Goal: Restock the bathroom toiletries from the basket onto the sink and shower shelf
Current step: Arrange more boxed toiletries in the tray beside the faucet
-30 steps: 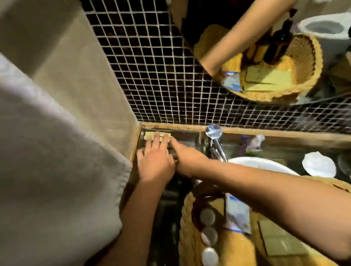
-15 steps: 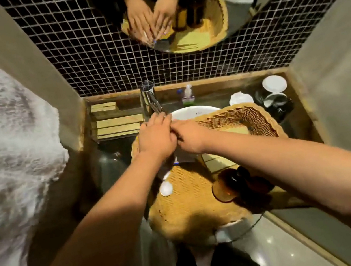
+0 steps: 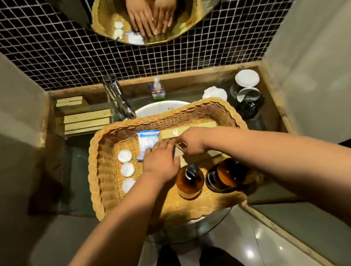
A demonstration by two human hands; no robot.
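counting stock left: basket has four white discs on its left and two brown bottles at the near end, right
Not four: the head view shows three white discs on the left of the basket. The two brown bottles at the near end are right.

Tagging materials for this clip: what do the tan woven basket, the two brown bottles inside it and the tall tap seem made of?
Tan woven basket: wicker or a plastic imitation, matt; interlaced strands and braided rim. Two brown bottles: amber glass or clear plastic, glossy; light glows through. Tall tap: polished metal, apparently; mirror-like reflections.
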